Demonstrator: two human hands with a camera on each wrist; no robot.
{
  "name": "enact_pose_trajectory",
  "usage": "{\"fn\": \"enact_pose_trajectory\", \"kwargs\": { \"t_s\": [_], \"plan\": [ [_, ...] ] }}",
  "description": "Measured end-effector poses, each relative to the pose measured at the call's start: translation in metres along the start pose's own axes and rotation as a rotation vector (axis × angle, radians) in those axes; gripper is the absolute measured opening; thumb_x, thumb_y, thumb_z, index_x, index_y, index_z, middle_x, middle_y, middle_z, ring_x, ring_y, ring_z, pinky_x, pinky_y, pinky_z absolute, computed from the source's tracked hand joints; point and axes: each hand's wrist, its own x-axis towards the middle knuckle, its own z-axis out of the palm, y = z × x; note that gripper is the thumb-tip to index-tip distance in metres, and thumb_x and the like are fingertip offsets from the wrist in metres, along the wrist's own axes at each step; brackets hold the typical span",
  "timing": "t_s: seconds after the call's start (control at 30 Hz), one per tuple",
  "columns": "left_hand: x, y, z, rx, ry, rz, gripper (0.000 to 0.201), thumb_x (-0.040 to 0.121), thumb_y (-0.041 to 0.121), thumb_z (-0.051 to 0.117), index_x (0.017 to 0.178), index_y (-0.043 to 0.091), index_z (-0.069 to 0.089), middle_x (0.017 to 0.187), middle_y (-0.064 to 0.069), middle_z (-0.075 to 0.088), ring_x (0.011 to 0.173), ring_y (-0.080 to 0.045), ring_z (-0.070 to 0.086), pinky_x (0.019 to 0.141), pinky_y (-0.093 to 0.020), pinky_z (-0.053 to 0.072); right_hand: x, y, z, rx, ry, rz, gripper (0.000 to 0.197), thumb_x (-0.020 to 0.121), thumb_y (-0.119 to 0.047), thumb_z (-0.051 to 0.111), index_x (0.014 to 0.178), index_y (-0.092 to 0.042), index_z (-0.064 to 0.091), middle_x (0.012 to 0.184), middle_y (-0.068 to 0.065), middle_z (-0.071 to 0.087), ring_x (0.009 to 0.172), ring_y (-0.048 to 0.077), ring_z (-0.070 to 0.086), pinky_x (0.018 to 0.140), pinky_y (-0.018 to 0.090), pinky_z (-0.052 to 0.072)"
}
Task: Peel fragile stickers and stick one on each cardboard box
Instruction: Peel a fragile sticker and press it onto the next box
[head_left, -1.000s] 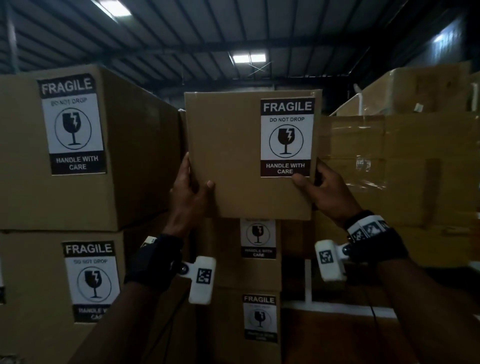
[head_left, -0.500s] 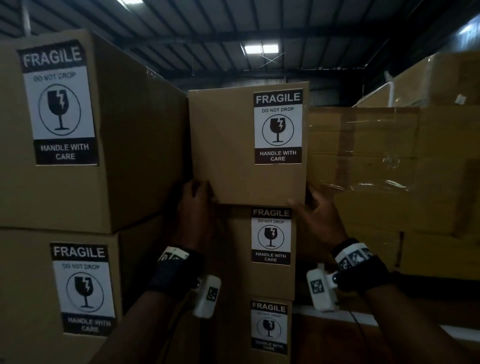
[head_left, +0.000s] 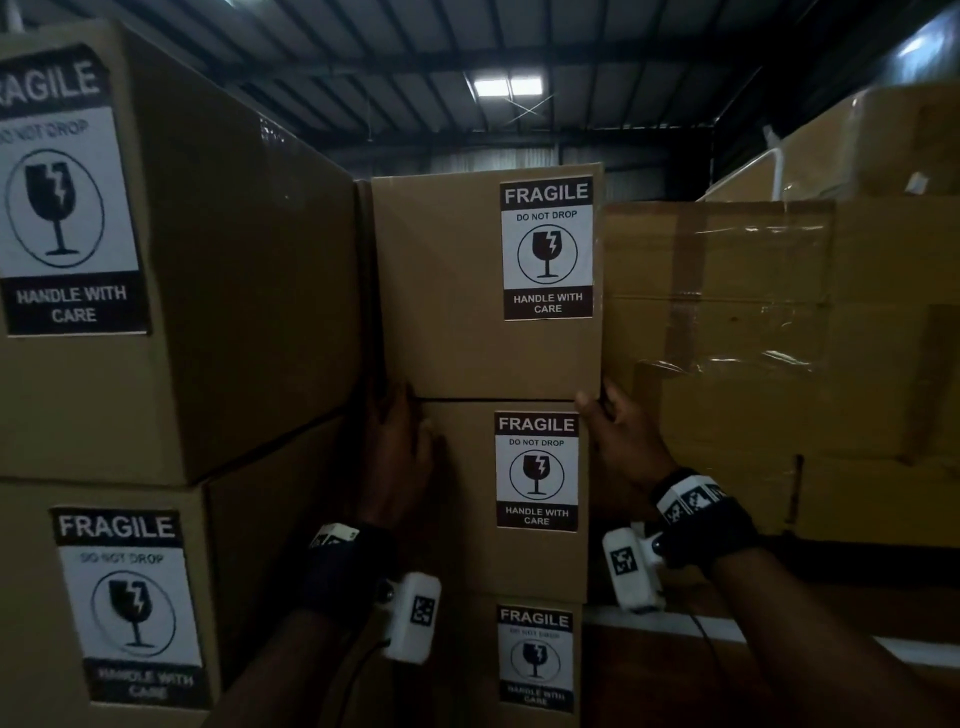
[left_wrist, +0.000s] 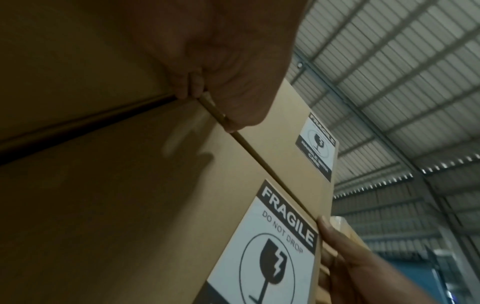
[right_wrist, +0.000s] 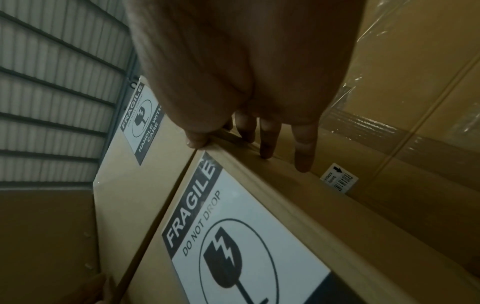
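The top cardboard box (head_left: 441, 291), with a fragile sticker (head_left: 546, 249) at its upper right, sits on a second stickered box (head_left: 467, 499) in a narrow stack. My left hand (head_left: 400, 452) is at the top box's lower left corner. In the left wrist view that hand (left_wrist: 228, 61) has its thumb along the seam and curled fingers round the corner. My right hand (head_left: 618, 441) is at the lower right corner. The right wrist view shows its thumb (right_wrist: 197, 142) on the front seam and straight fingers (right_wrist: 303, 148) spread on the box's side.
Two large stickered boxes (head_left: 234, 291) stand stacked tight against the left of the stack. Plastic-wrapped cartons (head_left: 753, 338) press against its right. A third stickered box (head_left: 535, 660) is at the bottom. My left fingers sit in the narrow gap on the left.
The top box came down from its raised position and now rests on the stack. Both hands slid down from its sides to its bottom corners.
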Motion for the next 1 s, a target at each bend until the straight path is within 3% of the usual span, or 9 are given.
{"fn": "enact_pose_trajectory", "kwargs": {
  "t_s": [0.13, 0.23, 0.33, 0.4, 0.53, 0.6, 0.7, 0.87, 1.0],
  "plan": [
    [0.004, -0.013, 0.006, -0.026, 0.017, -0.043, 0.073, 0.094, 0.056, 0.032, 0.156, 0.018, 0.032, 0.157, -0.013, 0.040, 0.143, -0.032, 0.041, 0.114, -0.054, 0.039, 0.002, 0.002, 0.002, 0.003, -0.014, 0.011, 0.025, 0.105, -0.031, 0.049, 0.129, -0.037, 0.052, 0.112, -0.012, 0.072, 0.103, 0.008, 0.071, 0.082, 0.027, 0.058],
    [0.003, 0.000, 0.003, -0.007, 0.014, -0.072, 0.069, 0.097, 0.046, 0.043, 0.156, 0.013, 0.032, 0.160, -0.015, 0.033, 0.145, -0.035, 0.034, 0.119, -0.054, 0.032, 0.000, 0.000, 0.003, 0.005, -0.012, -0.006, 0.033, 0.106, -0.029, 0.050, 0.138, -0.030, 0.050, 0.116, -0.011, 0.071, 0.104, 0.007, 0.071, 0.081, 0.023, 0.059],
    [-0.009, 0.014, -0.001, 0.103, 0.018, -0.048, 0.062, 0.099, 0.026, 0.058, 0.154, 0.007, 0.036, 0.161, -0.023, 0.022, 0.145, -0.042, 0.028, 0.121, -0.051, 0.027, -0.004, 0.000, 0.004, 0.005, -0.007, -0.007, 0.041, 0.105, -0.030, 0.051, 0.146, -0.028, 0.047, 0.122, -0.009, 0.069, 0.109, 0.006, 0.069, 0.091, 0.031, 0.058],
    [-0.023, 0.022, -0.005, 0.096, -0.005, -0.011, 0.058, 0.099, 0.025, 0.059, 0.151, 0.009, 0.040, 0.160, -0.022, 0.023, 0.144, -0.042, 0.031, 0.119, -0.053, 0.031, -0.014, 0.001, 0.005, -0.013, -0.004, -0.005, 0.050, 0.104, -0.035, 0.054, 0.151, -0.033, 0.040, 0.135, -0.009, 0.064, 0.117, 0.006, 0.065, 0.096, 0.034, 0.055],
    [-0.061, 0.019, 0.000, 0.020, -0.084, 0.016, 0.059, 0.095, 0.038, 0.058, 0.145, 0.009, 0.049, 0.155, -0.019, 0.038, 0.139, -0.037, 0.040, 0.114, -0.054, 0.037, -0.056, 0.004, 0.007, -0.213, 0.059, -0.017, 0.061, 0.103, -0.036, 0.054, 0.157, -0.029, 0.028, 0.143, -0.017, 0.046, 0.119, -0.008, 0.049, 0.089, 0.004, 0.042],
    [-0.087, 0.014, 0.006, -0.006, -0.160, 0.040, 0.063, 0.095, 0.048, 0.051, 0.147, 0.012, 0.049, 0.153, -0.013, 0.043, 0.139, -0.029, 0.041, 0.114, -0.049, 0.039, -0.084, 0.016, 0.006, -0.342, 0.077, -0.045, 0.055, 0.105, -0.035, 0.051, 0.156, -0.029, 0.030, 0.145, -0.013, 0.048, 0.123, -0.006, 0.046, 0.095, 0.009, 0.040],
    [-0.133, 0.014, 0.014, -0.041, -0.252, 0.101, 0.054, 0.100, 0.043, 0.057, 0.145, 0.013, 0.051, 0.148, -0.009, 0.051, 0.135, -0.021, 0.044, 0.112, -0.037, 0.039, -0.134, 0.045, 0.002, -0.487, 0.156, -0.066, 0.049, 0.105, -0.040, 0.049, 0.152, -0.031, 0.039, 0.143, 0.005, 0.058, 0.128, 0.018, 0.056, 0.104, 0.036, 0.047],
    [-0.210, 0.024, 0.039, -0.217, -0.362, 0.081, 0.043, 0.099, 0.028, 0.066, 0.139, 0.017, 0.056, 0.135, -0.003, 0.062, 0.123, -0.018, 0.057, 0.103, -0.039, 0.049, -0.226, 0.079, -0.028, -0.788, 0.116, 0.006, 0.056, 0.103, -0.050, 0.037, 0.140, -0.013, 0.056, 0.138, 0.012, 0.060, 0.124, 0.027, 0.058, 0.103, 0.039, 0.046],
    [-0.269, 0.058, 0.061, -0.312, -0.480, 0.099, 0.028, 0.099, 0.030, 0.063, 0.126, 0.020, 0.064, 0.121, -0.006, 0.068, 0.110, -0.021, 0.065, 0.090, -0.035, 0.055, -0.296, 0.090, -0.060, -0.898, 0.189, 0.032, 0.041, 0.102, -0.040, 0.051, 0.130, -0.013, 0.063, 0.118, 0.007, 0.070, 0.100, 0.022, 0.067, 0.079, 0.032, 0.053]
  ]
}}
